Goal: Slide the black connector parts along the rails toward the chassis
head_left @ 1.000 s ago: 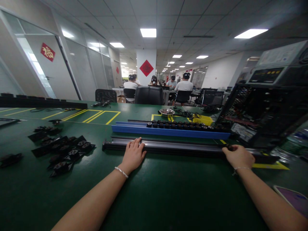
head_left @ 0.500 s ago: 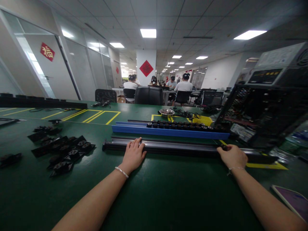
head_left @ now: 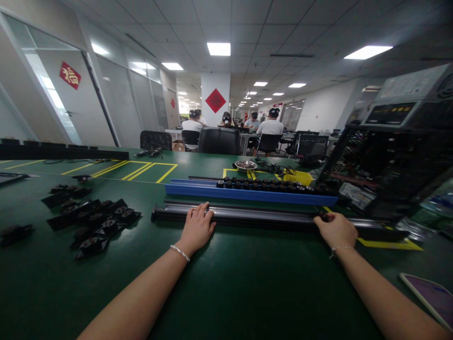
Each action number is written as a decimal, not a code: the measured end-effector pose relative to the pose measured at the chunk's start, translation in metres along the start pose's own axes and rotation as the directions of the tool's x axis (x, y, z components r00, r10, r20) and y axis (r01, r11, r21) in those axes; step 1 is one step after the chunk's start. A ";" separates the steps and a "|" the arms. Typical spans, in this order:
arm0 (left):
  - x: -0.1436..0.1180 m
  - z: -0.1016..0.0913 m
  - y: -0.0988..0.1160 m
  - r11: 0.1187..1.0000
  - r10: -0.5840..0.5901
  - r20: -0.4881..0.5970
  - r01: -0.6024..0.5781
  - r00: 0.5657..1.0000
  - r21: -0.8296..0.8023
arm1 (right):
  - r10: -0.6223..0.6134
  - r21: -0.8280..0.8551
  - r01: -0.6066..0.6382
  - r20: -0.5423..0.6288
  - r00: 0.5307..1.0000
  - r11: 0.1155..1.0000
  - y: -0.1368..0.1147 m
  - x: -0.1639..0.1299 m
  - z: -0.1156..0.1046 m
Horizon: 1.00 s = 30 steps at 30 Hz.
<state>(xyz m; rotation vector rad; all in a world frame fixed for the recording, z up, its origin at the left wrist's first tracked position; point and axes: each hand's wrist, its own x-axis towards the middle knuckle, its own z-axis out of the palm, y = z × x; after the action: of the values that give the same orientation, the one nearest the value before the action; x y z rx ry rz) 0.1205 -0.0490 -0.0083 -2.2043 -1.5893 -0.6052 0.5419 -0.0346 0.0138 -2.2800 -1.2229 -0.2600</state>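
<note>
both hands flat on dark rail, grip loose; green bench, open office.

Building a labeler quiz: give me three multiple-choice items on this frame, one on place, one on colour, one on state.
1. Where does the long dark metal rail lie?
A. nearer than the blue strip
B. behind it
C. on it

2. Colour of the table mat?
A. grey
B. green
C. red

3. How is the left hand?
A. lifted clear
B. fisted on the mat
C. resting on the rail

A: the long blue strip sits farther back.
B: the mat is dark green.
C: its fingers lie over the rail; the right hand touches the rail too.
</note>
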 end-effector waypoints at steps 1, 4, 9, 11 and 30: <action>0.000 0.000 0.000 1.000 0.000 -0.002 0.000 1.000 0.000 | -0.001 0.001 0.001 0.000 1.000 1.000 -0.001 0.000 0.000; 0.000 0.001 0.000 1.000 0.000 -0.006 0.000 1.000 0.006 | -0.011 0.006 0.011 -0.013 1.000 1.000 -0.002 -0.001 0.001; 0.000 0.002 -0.001 1.000 0.004 -0.006 -0.004 1.000 0.013 | -0.018 0.024 0.019 -0.054 0.998 1.000 -0.003 -0.002 0.005; 0.000 0.001 -0.001 1.000 -0.001 -0.006 0.001 1.000 0.010 | -0.021 0.027 0.023 -0.055 0.998 0.999 -0.004 -0.002 0.006; -0.001 0.001 -0.001 1.000 0.002 -0.003 -0.002 1.000 0.001 | -0.047 0.036 0.048 -0.035 0.998 0.998 -0.022 -0.015 0.004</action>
<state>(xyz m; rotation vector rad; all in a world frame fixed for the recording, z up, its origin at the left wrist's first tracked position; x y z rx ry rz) 0.1196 -0.0487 -0.0092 -2.2033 -1.5853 -0.6060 0.5145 -0.0334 0.0122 -2.2078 -1.2556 -0.2907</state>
